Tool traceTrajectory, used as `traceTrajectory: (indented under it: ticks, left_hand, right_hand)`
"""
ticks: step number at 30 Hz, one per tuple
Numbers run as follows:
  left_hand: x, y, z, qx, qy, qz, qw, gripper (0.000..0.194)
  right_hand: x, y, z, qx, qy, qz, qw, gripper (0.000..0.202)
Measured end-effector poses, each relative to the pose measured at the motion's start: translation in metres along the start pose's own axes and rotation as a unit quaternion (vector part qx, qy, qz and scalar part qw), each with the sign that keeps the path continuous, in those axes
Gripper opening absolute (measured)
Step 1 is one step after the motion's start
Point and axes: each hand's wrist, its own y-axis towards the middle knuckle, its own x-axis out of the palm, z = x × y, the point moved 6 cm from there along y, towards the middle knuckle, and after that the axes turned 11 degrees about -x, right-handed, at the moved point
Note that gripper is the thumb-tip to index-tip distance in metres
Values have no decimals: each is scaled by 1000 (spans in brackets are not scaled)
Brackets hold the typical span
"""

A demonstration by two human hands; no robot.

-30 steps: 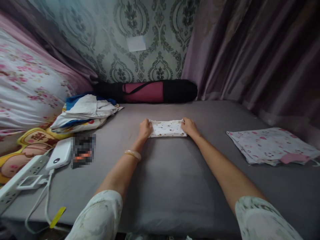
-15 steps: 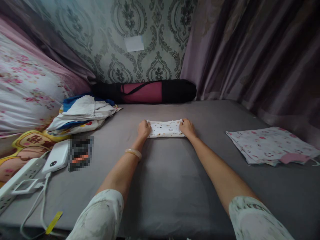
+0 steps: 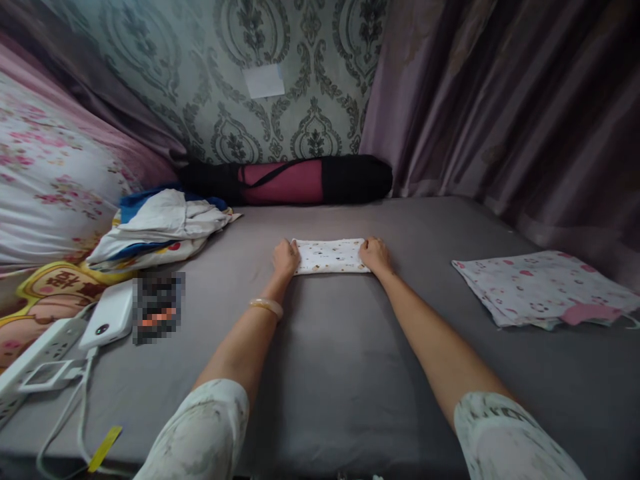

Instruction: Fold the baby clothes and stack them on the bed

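A person's two bare hands hold a folded white printed cloth (image 3: 330,257) at its opposite ends on a gray-covered bed (image 3: 330,373). The left hand (image 3: 286,258), fingers curled in and nearly closed, grips the cloth's left end; the right hand (image 3: 376,255), in a similarly narrow grasp, holds the right end. The fingertips beneath the fabric are hidden. The cloth, a neat band with small dark and tan figures, lies between the hands, nearer the bed's far edge than its near one and roughly midway across. A pale bangle (image 3: 267,307) circles the left forearm, and both arms reach in from the near edge. Toward the right edge, well apart from the right hand, lies a white cloth with pink motifs (image 3: 535,287). A heap of clothes (image 3: 165,223) sits by the far left corner, near a black and maroon bag (image 3: 285,182) stretched along the far edge. Toward the near left corner are a white power bank (image 3: 107,317), a pixelated item (image 3: 157,307) just beside it, and a power strip (image 3: 45,350).
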Motion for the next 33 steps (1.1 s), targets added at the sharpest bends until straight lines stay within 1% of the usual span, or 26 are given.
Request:
traceTrajectory:
  ticks: [5, 7, 9, 11, 13, 14, 16, 17, 19, 21, 23, 25, 27, 29, 33]
  left_hand:
    - [-2, -2, 2, -17, -8, -6, 1000, 34]
    - [-4, -1, 0, -28, -17, -19, 999, 32]
    - [-7, 0, -3, -38, -27, -33, 998, 32]
    - [-13, -1, -1, -32, -28, -22, 999, 33]
    - [-22, -6, 7, 2, -19, 19, 1000, 34]
    - [-26, -11, 14, 30, -14, 39, 999, 35]
    - [-29, -23, 32, 91, -9, 52, 994, 35]
    - [-27, -30, 41, 123, -7, 44, 991, 35]
    - [-18, -44, 56, 176, 2, 14, 984, 37]
    - [-6, -54, 62, 203, 20, -7, 979, 39]
    - [6, -58, 60, 206, 40, -15, 978, 42]
    - [17, -59, 54, 202, 56, -19, 978, 45]
    - [24, -58, 49, 207, 66, -18, 976, 49]
    - [27, -57, 47, 208, 75, -19, 975, 51]
    - [27, -57, 46, 186, 101, -31, 977, 53]
  right_hand:
    - [4, 5, 5, 7, 17, 11, 1000, 35]
    - [5, 8, 9, 15, 41, -1, 999, 32]
    - [4, 11, 12, 22, 63, -18, 998, 30]
    - [-3, 10, 11, 29, 69, -19, 997, 32]
    - [-15, 7, 0, 9, 54, 20, 998, 36]
    - [-21, 5, -11, -18, 45, 42, 998, 39]
    - [-26, -3, -40, -108, 30, 63, 992, 42]
    - [-24, -8, -57, -162, 23, 53, 985, 43]
    - [-15, -20, -84, -249, 9, 11, 968, 45]
    - [-3, -30, -99, -293, -8, -25, 956, 47]
    - [7, -37, -103, -300, -17, -45, 953, 48]
    - [14, -40, -100, -295, -22, -56, 954, 49]
    - [19, -41, -96, -290, -25, -64, 954, 50]
    - [22, -41, -94, -286, -27, -71, 955, 51]
    - [25, -40, -92, -269, -37, -87, 958, 51]
